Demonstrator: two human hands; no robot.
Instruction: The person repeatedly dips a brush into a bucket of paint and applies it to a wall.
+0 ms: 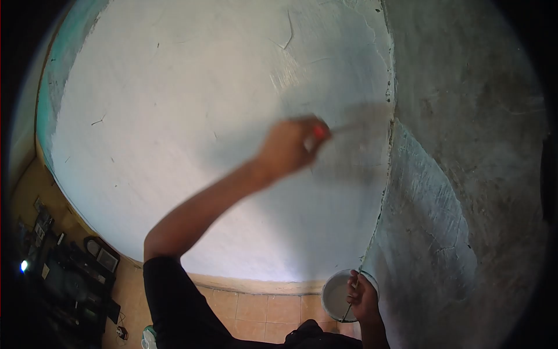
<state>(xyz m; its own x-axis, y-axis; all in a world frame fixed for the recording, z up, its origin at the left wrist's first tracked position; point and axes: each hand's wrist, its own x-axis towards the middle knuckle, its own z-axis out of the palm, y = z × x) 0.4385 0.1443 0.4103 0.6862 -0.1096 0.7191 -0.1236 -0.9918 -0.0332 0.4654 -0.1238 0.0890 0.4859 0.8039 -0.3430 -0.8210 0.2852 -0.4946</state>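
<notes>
My left hand (pixel 290 148), blurred by motion, is raised in front of a white-coated wall (pixel 174 99). Its fingers are closed on a tool with a red handle (pixel 319 132). The tool's far end is smeared and points right, towards the corner, so its kind does not show. Low down, my right hand (pixel 363 295) is closed round the thin wire handle of a bucket (pixel 327 299). Pale whitish material shows inside the bucket.
A rough grey wall (pixel 482 128) meets the white one at a cracked vertical corner. Green paint (pixel 55 87) edges the far left. Below are orange floor tiles (pixel 251 306) and, at lower left, dark furniture with framed items (pixel 107 259).
</notes>
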